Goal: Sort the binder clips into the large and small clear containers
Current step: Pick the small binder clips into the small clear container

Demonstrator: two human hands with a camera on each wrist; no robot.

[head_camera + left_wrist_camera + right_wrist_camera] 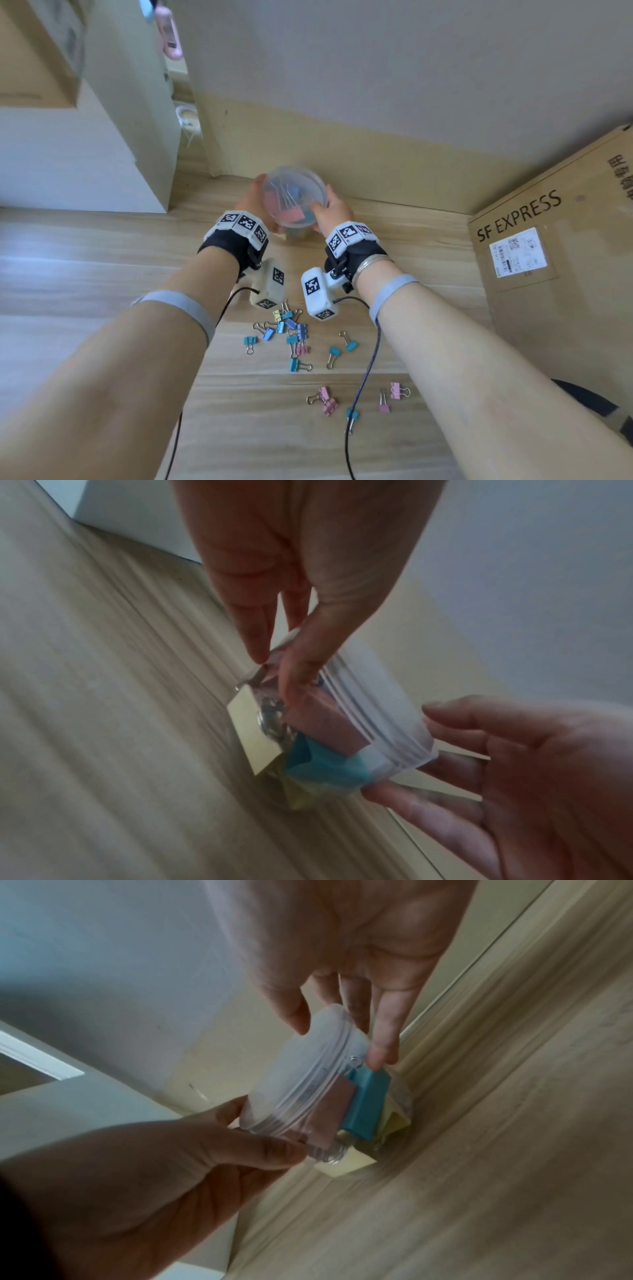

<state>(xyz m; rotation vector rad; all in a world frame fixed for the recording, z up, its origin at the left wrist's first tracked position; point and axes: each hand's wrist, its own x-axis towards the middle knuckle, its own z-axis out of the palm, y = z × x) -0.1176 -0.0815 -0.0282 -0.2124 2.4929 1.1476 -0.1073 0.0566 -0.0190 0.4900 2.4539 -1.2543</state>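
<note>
Both hands are out at the far edge of the wooden floor [102, 308], close to the wall, with a clear round container [295, 196] between them. The left hand [255, 202] is at its left side and the right hand [330, 210] at its right, each set against the wall of the tub.

From the left wrist view, the left hand [274, 561] reaches down with its fingers [301, 669] nearly straight and close together, tips pressed on the side of the container [377, 718] below the ribbed rim. The right hand [514, 777] is across from it, fingers curled loosely round the rim end.

From the right wrist view, the right hand [359, 947] has its thumb on the rim of the container [294, 1080] and its fingers [383, 1042] long and together down the far side, tips near the base. The left hand [154, 1177] pinches the lower rim between thumb and fingers there.

Inside are big binder clips [291, 209], pink, blue and yellow, packed against the clear wall. The tub looks tilted and perhaps just off the floor, though the blur makes that hard to judge.

Nearer the person, well apart from the container, small clips [291, 332] lie scattered on the floor, blue ones bunched together and a few pink clips [327, 401] closer still. A cardboard box [565, 257] stands to the right.
</note>
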